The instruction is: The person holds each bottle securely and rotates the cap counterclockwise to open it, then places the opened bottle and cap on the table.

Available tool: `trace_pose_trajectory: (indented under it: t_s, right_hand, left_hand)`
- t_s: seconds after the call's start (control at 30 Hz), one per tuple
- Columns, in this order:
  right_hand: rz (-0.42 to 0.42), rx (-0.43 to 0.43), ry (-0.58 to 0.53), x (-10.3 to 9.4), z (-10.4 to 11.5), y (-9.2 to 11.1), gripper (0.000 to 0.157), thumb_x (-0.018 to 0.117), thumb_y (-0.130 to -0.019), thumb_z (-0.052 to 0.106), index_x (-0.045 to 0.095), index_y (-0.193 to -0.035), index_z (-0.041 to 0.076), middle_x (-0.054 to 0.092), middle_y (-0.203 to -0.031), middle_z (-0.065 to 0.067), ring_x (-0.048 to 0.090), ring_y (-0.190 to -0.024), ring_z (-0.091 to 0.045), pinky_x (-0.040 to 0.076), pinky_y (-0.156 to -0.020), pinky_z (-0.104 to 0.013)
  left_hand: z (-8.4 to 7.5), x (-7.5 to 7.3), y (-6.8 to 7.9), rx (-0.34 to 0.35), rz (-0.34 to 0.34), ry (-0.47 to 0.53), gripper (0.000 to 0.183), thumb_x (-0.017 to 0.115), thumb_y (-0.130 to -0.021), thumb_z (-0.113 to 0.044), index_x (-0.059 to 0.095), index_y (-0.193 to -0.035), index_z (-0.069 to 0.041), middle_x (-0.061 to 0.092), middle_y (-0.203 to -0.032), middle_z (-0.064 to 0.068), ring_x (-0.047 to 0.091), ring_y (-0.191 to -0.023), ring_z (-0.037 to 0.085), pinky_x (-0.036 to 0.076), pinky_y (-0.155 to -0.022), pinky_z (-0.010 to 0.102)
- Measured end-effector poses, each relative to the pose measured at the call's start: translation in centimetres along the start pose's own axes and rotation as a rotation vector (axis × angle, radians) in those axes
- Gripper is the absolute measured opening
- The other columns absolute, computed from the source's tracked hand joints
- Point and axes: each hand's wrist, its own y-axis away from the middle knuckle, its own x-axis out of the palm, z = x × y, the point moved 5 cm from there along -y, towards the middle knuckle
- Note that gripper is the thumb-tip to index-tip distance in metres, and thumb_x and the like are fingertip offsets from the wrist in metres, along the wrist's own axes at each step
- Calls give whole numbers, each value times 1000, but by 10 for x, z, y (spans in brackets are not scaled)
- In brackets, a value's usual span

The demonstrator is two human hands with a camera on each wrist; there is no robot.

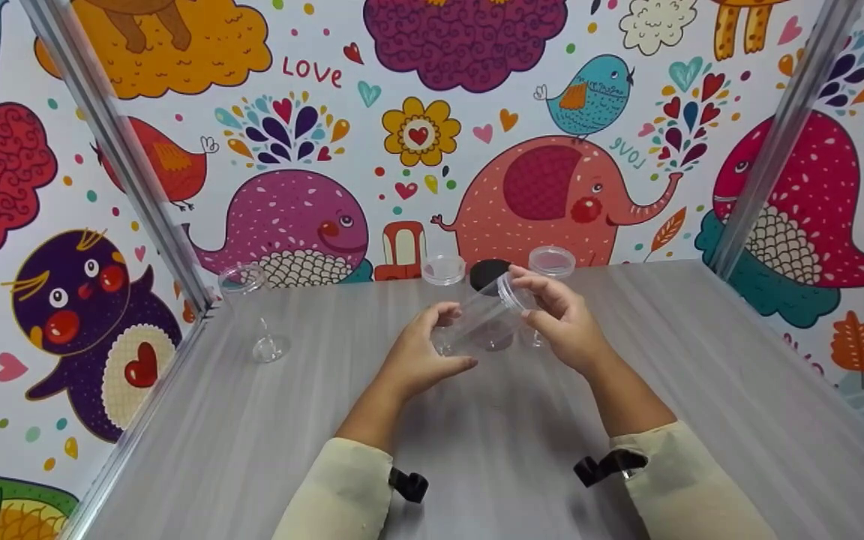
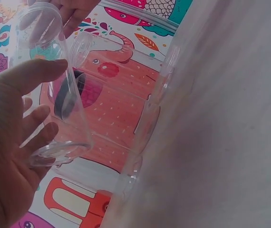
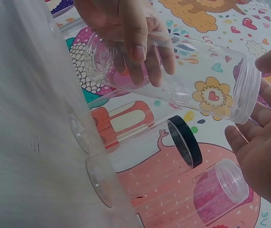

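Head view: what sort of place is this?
Probably a small enclosed work booth, though the pictures don't confirm its use. What shows it: a grey wood-grain table, metal corner posts at its back corners, and walls covered in cartoon animal prints close around it.

Behind the held jar [image 1: 481, 315], three jars [image 1: 489, 277] — left, another jar [image 1: 257, 313].

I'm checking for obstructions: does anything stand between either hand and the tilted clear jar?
Nothing visible does: the left hand grips the clear jar near its base, and the right hand holds its other end. The black-lidded jar stands beyond it, not in between.
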Motion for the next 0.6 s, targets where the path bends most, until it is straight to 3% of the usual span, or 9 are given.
trace_pose_trajectory:
  t_s: [0.17, 0.27, 0.43, 0.6]
  right_hand:
    - [-4, 15, 13, 0, 0, -1, 45, 62, -97, -1, 64, -141, 11, 52, -165, -6, 47, -155, -27, 37, -129, -50]
    - [-43, 58, 75, -2, -1, -1, 45, 69, -100, 13, 62, -144, 14, 53, -162, -4, 52, -149, -26, 44, -126, -51]
    - [-121, 176, 252, -6, -8, -1, 49, 72, -101, 41, 65, -144, 20, 63, -138, -6, 61, -119, -24, 59, -101, -40]
    - [-124, 204, 303, -7, -11, -1, 45, 72, -101, 43, 70, -139, 19, 64, -124, -10, 59, -105, -25, 59, -88, -28]
  left_hand:
    - [1, 0, 0, -2, -4, 2, 89, 97, -74, -40, 53, -151, -31, 64, -151, 3, 60, -141, 26, 50, -118, 58]
    - [1, 0, 0, -8, -4, -4, 89, 97, -74, -41, 53, -150, -32, 64, -150, 1, 61, -139, 23, 51, -118, 57]
    - [1, 1, 0, -9, 5, -11, 88, 97, -74, -40, 53, -151, -32, 64, -151, 3, 61, -137, 23, 51, -117, 58]
    - [2, 1, -1, -11, 1, -17, 89, 97, -74, -41, 53, -151, -31, 64, -149, 1, 61, -136, 23, 52, -117, 58]
